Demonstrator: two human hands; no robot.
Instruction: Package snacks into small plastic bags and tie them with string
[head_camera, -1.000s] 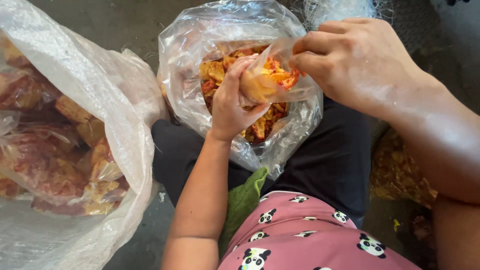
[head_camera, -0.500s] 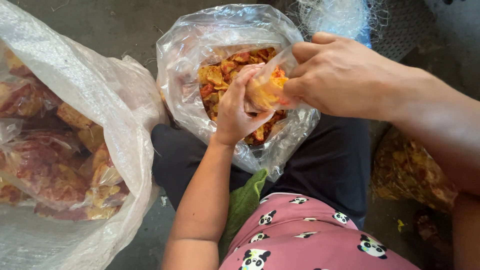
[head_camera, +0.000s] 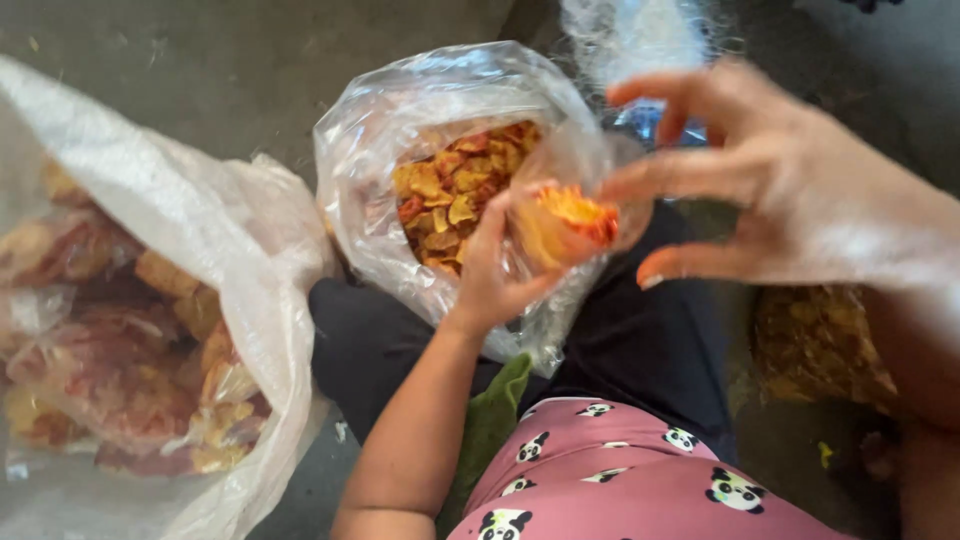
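Small clear packet of orange-red chips (head_camera: 570, 225), centre of the frame, sits cupped in the left hand (head_camera: 495, 275), fingers curled under and around it. Right hand (head_camera: 770, 190), upper right, blurred: fingers spread, thumb and forefinger pinching the packet's film at its top, apparently gripping only plastic. Behind, an open clear bag of loose chips (head_camera: 450, 190) rests on the lap. Large white bag of filled packets (head_camera: 150, 330) at left, on the floor. Step judged: closing a filled packet. Next move calls for gathering and twisting the neck without spilling.
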